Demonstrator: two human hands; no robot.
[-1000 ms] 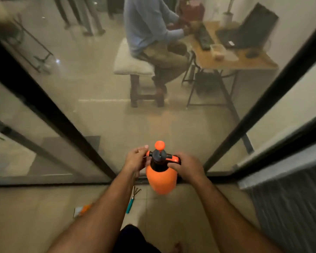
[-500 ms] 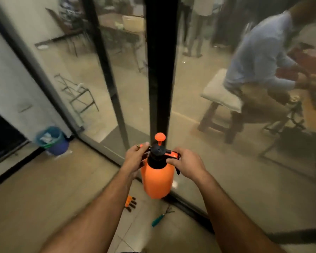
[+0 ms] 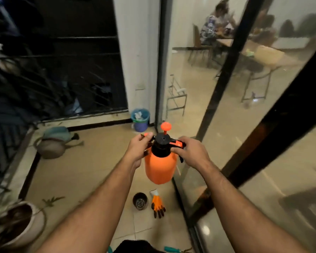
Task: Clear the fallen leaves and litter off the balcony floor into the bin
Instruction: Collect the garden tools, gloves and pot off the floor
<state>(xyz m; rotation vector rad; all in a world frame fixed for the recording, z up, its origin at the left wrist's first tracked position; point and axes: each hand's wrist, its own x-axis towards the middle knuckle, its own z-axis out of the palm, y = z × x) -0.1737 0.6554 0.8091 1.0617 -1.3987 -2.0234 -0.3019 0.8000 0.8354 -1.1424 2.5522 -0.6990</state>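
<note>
Right now both my hands are up at the top of an orange spray bottle (image 3: 161,166), which hangs in the air with nothing under it. My left hand (image 3: 138,149) is curled at the nozzle side of the black cap, fingers closed around the small brass tip. My right hand (image 3: 191,151) is wrapped over the orange trigger handle. Neither hand has a finger free.

The bottle is no part of clearing the floor, as I judge it, so the sensible step is to set it down upright somewhere out of the way, keeping the trigger unsqueezed and the base level so nothing drips on the tiles.

The blue bin (image 3: 140,119) stands beyond my hands, against the foot of the white pillar, with pale scraps already inside. A leafy sprig (image 3: 52,200) lies on the floor below and to the left of my left forearm, near a white plant pot (image 3: 28,223).

Directly beneath the bottle lie an orange work glove (image 3: 157,204) and a small dark pot (image 3: 140,201). A tipped watering can (image 3: 53,141) rests out to the left of my left hand.

The dark railing side is blurred, so I cannot tell what litter lies along that edge. A teal handle at the bottom edge is cut off.
</note>
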